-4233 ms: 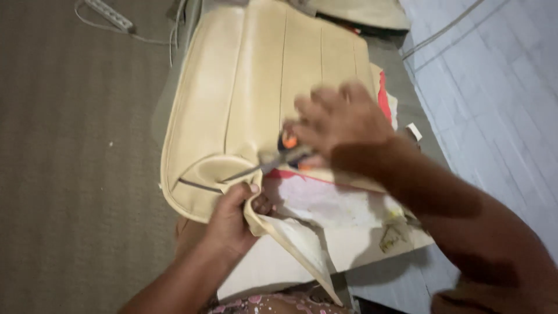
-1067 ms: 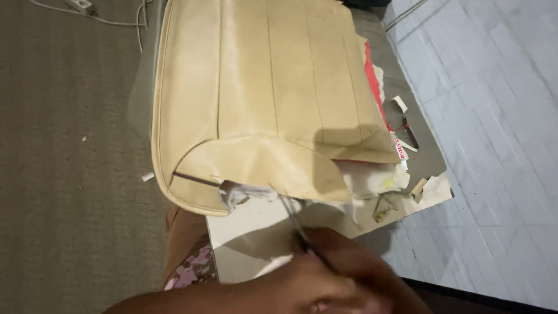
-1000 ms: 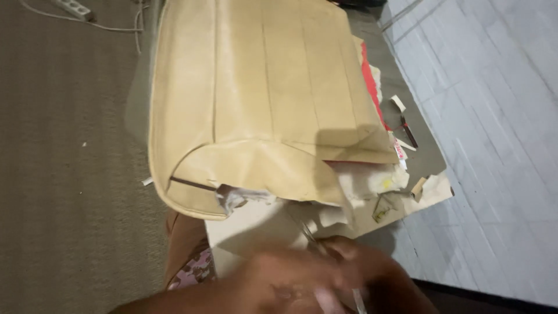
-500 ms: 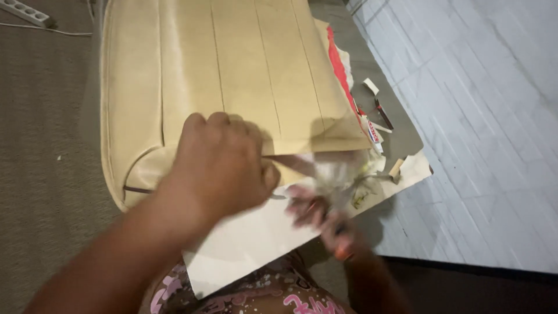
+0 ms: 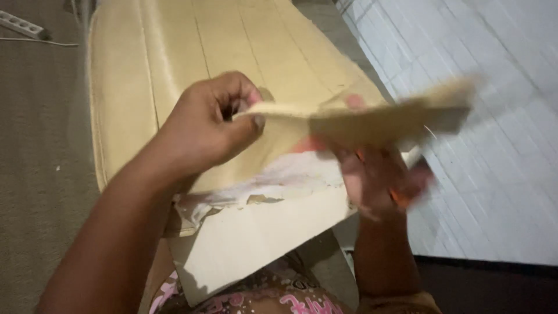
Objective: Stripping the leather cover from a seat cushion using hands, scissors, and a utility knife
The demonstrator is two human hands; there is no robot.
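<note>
Flap: thin beige cover flap [image 5: 372,119], lifted off the near edge of the seat cushion [image 5: 244,46] on the floor
Left hand [image 5: 209,131]: fingers pinched shut on the flap's left end
Right hand [image 5: 381,180]: blurry, under the flap, grip unclear tbh
Handling: looks light, floppy, probably tears easily; best held near the seam

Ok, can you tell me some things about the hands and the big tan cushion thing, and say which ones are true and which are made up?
1. The left hand pinches the edge of a tan flap. True.
2. The right hand is under the lifted flap. True, though it is blurred.
3. The tan cushion cover is bright blue. False: it is tan.
4. A power strip lies on the carpet at top left. True.
5. The floor on the right is grass. False: it is pale tiles.
</note>
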